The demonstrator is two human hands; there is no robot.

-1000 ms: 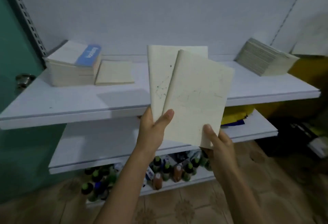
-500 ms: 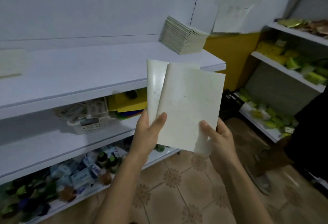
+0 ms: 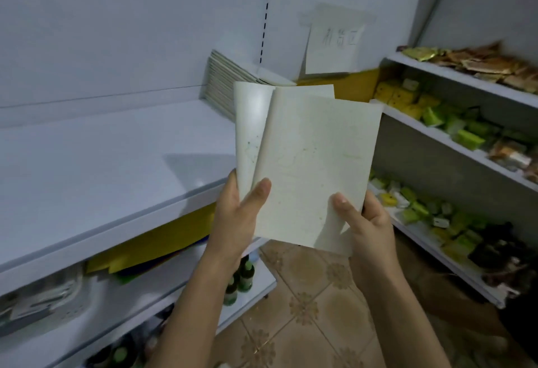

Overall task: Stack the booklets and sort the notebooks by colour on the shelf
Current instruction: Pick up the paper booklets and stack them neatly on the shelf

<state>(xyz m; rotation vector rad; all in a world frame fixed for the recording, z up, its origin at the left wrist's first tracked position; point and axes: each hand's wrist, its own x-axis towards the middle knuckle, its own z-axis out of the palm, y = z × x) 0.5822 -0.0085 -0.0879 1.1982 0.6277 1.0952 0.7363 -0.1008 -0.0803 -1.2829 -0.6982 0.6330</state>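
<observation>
**Q:** What's held, and where?

**A:** Two thin pale booklets, fanned apart, in mid-air in front of the top shelf (image 3: 102, 149). The left hand (image 3: 233, 216) pinches both at the lower left. Its thumb is curled onto the front booklet (image 3: 314, 163) and its fingers sit behind the rear booklet (image 3: 250, 123). The right hand (image 3: 366, 222) grips the front one's lower right corner, thumb on the cover, fingers curled under.

**Q:** Where do they go?

**A:** Prob. the booklet stack (image 3: 224, 82) at the back right of that shelf, just behind the held pair. That's a guess from the task.

**Q:** How to do the step well?

**A:** Square the pair first: slide front over rear till spines and corners match, then tap the bottom edge on the board. Lay them down flat w/ both hands. The covers look limp, so a one-corner grip would let them droop. The stack's edges look stepped, so steady it before adding.

**Q:** Materials, shapes?

**A:**
- **Covers:** matte cream paper, faintly stained, w/ dim lines. The front one's lower corner bends.
- **Shelf:** smooth white board w/ a squared lip.
- **Below the shelf:** flat yellow card sheets (image 3: 151, 239) and small green-capped bottles (image 3: 241, 277).
- **Floor:** beige patterned tile floor (image 3: 305, 309).
- **To the right:** side shelves (image 3: 454, 82) of green and yellow packets.
- **On the wall:** a paper sign (image 3: 334, 41), writing unreadable.
</observation>
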